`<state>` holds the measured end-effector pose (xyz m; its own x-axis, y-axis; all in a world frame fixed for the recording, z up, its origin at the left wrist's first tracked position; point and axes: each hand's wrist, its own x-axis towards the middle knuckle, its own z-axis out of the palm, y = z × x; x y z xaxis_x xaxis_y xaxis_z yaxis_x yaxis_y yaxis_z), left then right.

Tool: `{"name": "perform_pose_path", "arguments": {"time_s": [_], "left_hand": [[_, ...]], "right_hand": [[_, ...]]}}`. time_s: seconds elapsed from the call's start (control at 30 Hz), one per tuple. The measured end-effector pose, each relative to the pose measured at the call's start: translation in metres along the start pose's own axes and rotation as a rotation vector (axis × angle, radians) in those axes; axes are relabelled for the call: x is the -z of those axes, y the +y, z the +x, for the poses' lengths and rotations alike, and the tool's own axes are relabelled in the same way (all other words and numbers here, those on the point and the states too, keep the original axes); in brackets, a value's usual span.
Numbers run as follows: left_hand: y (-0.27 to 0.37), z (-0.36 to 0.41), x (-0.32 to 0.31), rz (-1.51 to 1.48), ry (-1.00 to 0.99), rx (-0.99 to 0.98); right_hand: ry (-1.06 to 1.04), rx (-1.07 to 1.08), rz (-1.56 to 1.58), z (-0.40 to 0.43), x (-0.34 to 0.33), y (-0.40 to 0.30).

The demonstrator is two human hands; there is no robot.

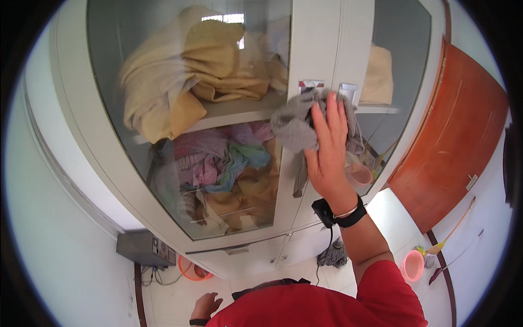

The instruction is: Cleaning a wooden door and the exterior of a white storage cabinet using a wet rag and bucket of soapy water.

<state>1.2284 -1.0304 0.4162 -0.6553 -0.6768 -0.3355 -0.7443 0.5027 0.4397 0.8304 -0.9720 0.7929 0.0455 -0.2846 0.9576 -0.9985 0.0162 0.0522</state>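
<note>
My right hand (pixel 331 151) lies with fingers stretched over a crumpled grey cloth (pixel 295 126), pressing it against the middle frames of a pale cabinet (pixel 314 36). Just above the cloth show two metal door handles (pixel 311 84), partly covered by it. A dark strip (pixel 300 180) hangs down the door frame below the cloth; I cannot tell what it is. My left hand (pixel 207 305) is low beside my body, apart from the cabinet, fingers loosely bent and seemingly holding nothing. Behind the left glass pane sit folded tan blankets (pixel 212 61) and, lower, pink and green fabrics (pixel 229 159).
A computer case (pixel 143 249) with cables and an orange basket (pixel 195 267) stand at the cabinet's lower left. A grey mop head (pixel 333 254) lies by its base. To the right are a brown door (pixel 449 135), a pink bucket (pixel 412 265) and a broom (pixel 453 229).
</note>
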Motion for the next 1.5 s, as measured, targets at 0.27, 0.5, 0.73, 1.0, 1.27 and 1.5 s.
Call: {"name": "perform_pose_path", "arguments": {"time_s": [0.27, 0.5, 0.73, 1.0, 1.27, 1.5], "left_hand": [[-0.03, 0.025, 0.015, -0.044, -0.023, -0.1], [-0.069, 0.042, -0.024, 0.151, -0.216, -0.111], [-0.178, 0.121, -0.139, 0.638, -0.198, -0.387], [-0.156, 0.105, -0.134, -1.027, -0.07, 0.104], [-0.185, 0.064, -0.15, -1.066, -0.077, 0.095], [-0.086, -0.024, -0.05, -1.291, -0.139, 0.45]], "right_hand": [[0.132, 0.115, 0.003, 0.096, 0.021, 0.03], [0.29, 0.211, -0.096, 0.212, 0.049, 0.086], [0.462, -0.09, -0.102, 0.329, 0.043, 0.057], [0.377, 0.0, -0.245, 0.403, 0.016, -0.008], [0.306, 0.429, -0.166, 0.407, -0.077, -0.162], [0.026, 0.611, -0.089, 0.359, -0.113, -0.23]]}}
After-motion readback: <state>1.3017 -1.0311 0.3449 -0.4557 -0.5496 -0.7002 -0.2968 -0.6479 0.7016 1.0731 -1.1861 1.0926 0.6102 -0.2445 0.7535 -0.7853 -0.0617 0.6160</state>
